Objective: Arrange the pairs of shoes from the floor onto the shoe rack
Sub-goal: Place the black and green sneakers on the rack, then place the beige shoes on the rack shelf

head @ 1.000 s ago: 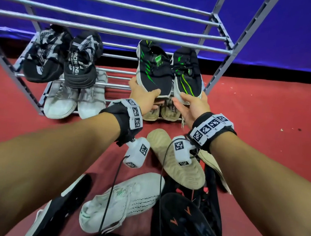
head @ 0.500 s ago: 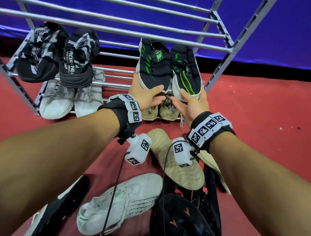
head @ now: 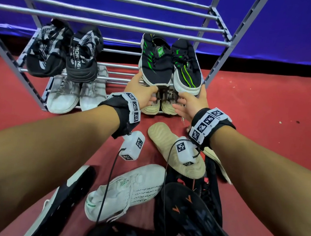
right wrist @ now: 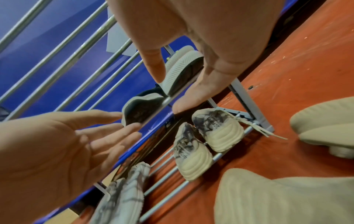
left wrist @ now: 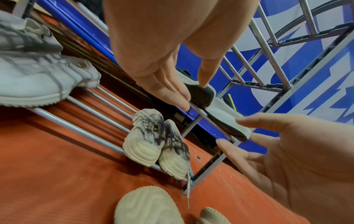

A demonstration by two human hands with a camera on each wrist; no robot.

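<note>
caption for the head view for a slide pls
Both hands, left hand and right hand, open beside black-and-green sneakers on the shoe rack.

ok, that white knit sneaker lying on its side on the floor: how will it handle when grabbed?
The white knit sneaker has a perforated knit upper, so it will probably collapse under a grip there; the sole looks like the stiffer hold. It seems light for its size. Already on its side on the red floor, it should slide rather than tip or roll.
</note>
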